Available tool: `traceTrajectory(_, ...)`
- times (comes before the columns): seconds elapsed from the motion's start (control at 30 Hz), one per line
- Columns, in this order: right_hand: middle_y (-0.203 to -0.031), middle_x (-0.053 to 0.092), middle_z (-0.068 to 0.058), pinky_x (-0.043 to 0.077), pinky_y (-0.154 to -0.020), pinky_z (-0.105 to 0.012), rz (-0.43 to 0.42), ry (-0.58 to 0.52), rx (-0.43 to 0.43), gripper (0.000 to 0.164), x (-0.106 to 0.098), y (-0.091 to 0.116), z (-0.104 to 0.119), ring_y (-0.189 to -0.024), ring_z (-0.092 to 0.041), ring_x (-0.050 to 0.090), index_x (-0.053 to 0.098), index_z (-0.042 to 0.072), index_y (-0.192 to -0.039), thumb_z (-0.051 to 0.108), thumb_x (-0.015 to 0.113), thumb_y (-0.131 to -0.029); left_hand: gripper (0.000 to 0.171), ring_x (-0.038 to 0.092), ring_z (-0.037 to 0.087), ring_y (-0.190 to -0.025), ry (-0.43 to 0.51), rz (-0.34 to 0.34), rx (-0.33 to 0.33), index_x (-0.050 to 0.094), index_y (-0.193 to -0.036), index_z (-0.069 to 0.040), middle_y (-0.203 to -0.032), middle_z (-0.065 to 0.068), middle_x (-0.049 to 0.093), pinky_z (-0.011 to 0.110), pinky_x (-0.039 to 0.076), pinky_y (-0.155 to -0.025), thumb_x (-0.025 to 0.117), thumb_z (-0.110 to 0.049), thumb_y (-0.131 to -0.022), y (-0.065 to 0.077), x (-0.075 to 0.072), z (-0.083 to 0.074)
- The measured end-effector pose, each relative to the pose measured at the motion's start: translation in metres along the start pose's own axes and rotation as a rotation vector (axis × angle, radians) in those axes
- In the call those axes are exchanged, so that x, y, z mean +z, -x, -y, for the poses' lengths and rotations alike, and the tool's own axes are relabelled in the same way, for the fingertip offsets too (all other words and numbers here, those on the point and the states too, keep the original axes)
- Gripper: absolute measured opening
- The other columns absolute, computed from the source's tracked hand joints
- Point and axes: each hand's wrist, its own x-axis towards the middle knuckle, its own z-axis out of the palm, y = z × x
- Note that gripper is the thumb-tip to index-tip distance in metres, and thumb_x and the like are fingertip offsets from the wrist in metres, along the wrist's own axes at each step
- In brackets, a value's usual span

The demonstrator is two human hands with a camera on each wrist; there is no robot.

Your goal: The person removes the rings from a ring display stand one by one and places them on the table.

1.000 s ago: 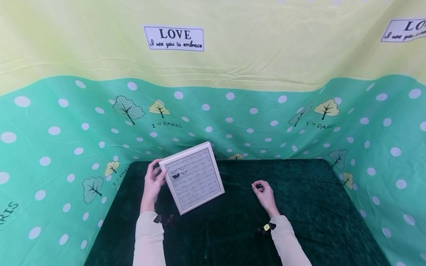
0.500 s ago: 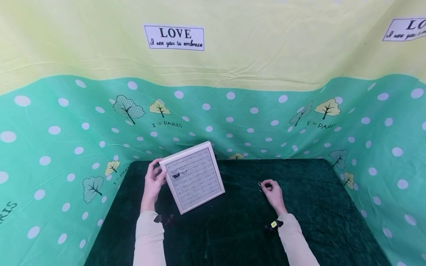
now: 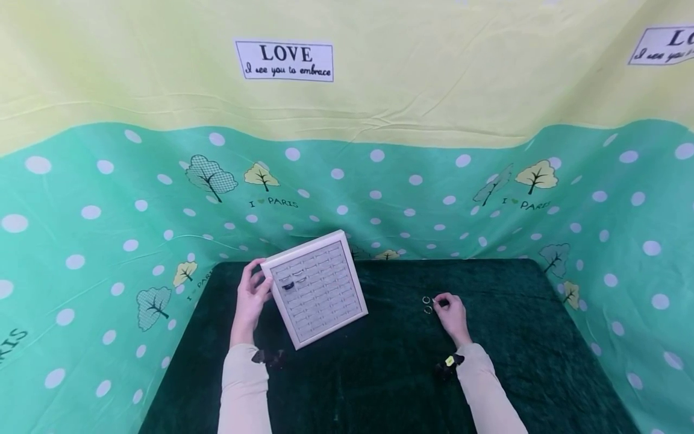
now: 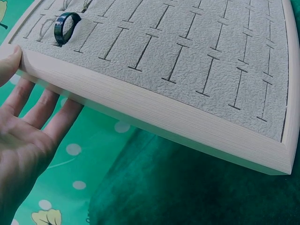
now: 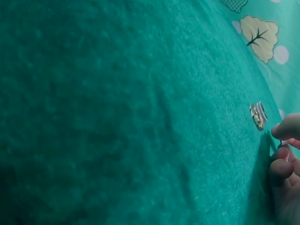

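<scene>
My left hand grips a pale-framed ring display tray by its upper left corner, thumb on the frame and fingers beneath, holding it tilted. A black ring stands in a slot of the grey padded insert, with several thin silvery rings near it. To the right, my right hand pinches a thin ring between thumb and fingertips, mostly hidden by them. Just left of those fingertips, two rings lie on the cloth: a gold-toned ring and a silvery ring in the right wrist view.
A dark green velvet cloth covers the table. Behind it and at both sides hangs a green and yellow printed curtain. Black wrist-worn camera gear sits at the right cuff.
My right hand has moved to the right, slowing lately, and the two rings on the cloth now show clear of its fingers. The left hand and tray have stayed nearly still.
</scene>
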Motion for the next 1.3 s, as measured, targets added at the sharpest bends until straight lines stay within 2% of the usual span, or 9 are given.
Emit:
traceTrajectory(0.23, -0.107, 0.050, -0.021, 0.042, -0.069, -0.035, 0.017, 0.028, 0.025, 0.013, -0.002, -0.003, -0.006, -0.077, -0.026, 0.057, 0.065, -0.002, -0.100, 0.007, 0.064, -0.091, 0.048, 0.063, 0.017, -0.101, 0.004, 0.027, 0.004, 0.035, -0.144, -0.014, -0.134, 0.021, 0.050, 0.046, 0.049, -0.088, 0.052, -0.009, -0.100, 0.008, 0.005, -0.016)
traceTrajectory(0.47, -0.108, 0.051, -0.021, 0.042, -0.070, -0.036, 0.010, 0.025, 0.024, 0.014, -0.003, -0.002, -0.007, -0.077, -0.026, 0.058, 0.066, -0.002, -0.101, 0.008, 0.064, -0.091, 0.047, 0.064, 0.017, -0.100, 0.009, 0.009, 0.010, 0.037, -0.144, -0.019, -0.132, 0.016, 0.053, 0.039, 0.051, -0.083, 0.053, -0.012, -0.100, 0.000, 0.003, 0.001)
traceTrajectory(0.6, -0.107, 0.051, -0.021, 0.042, -0.070, -0.036, -0.001, 0.011, 0.021, 0.014, -0.002, -0.001, -0.008, -0.076, -0.026, 0.059, 0.066, -0.002, -0.100, 0.007, 0.065, -0.090, 0.047, 0.064, 0.017, -0.099, 0.004, 0.006, 0.021, 0.038, -0.143, -0.020, -0.131, 0.016, 0.053, 0.038, 0.052, -0.081, 0.053, -0.012, -0.100, -0.002, 0.004, 0.005)
traceTrajectory(1.0, -0.109, 0.050, -0.019, 0.042, -0.070, -0.033, -0.008, -0.066, 0.048, 0.016, -0.004, 0.006, 0.001, -0.078, -0.021, 0.058, 0.064, 0.000, -0.107, 0.008, 0.063, -0.092, 0.049, 0.063, 0.018, -0.102, -0.005, 0.007, 0.013, 0.037, -0.144, -0.022, -0.133, 0.015, 0.052, 0.045, 0.050, -0.087, 0.054, -0.014, -0.099, -0.002, 0.002, 0.003)
traceTrajectory(1.17, -0.109, 0.050, -0.018, 0.043, -0.070, -0.030, -0.008, -0.100, 0.024, 0.018, -0.002, 0.008, 0.011, -0.077, -0.020, 0.058, 0.063, 0.000, -0.109, 0.005, 0.063, -0.091, 0.047, 0.063, 0.017, -0.100, 0.001, -0.001, 0.004, 0.038, -0.143, -0.021, -0.132, 0.014, 0.053, 0.039, 0.051, -0.084, 0.054, -0.012, -0.099, -0.001, 0.000, -0.001)
traceTrajectory(1.3, -0.109, 0.051, -0.017, 0.044, -0.069, -0.027, 0.000, -0.133, 0.017, 0.020, 0.002, 0.011, 0.018, -0.077, -0.019, 0.059, 0.062, 0.001, -0.110, 0.003, 0.064, -0.090, 0.046, 0.064, 0.015, -0.098, 0.008, 0.007, 0.007, 0.037, -0.143, -0.016, -0.132, 0.018, 0.052, 0.035, 0.052, -0.081, 0.053, -0.008, -0.099, 0.005, 0.003, -0.012)
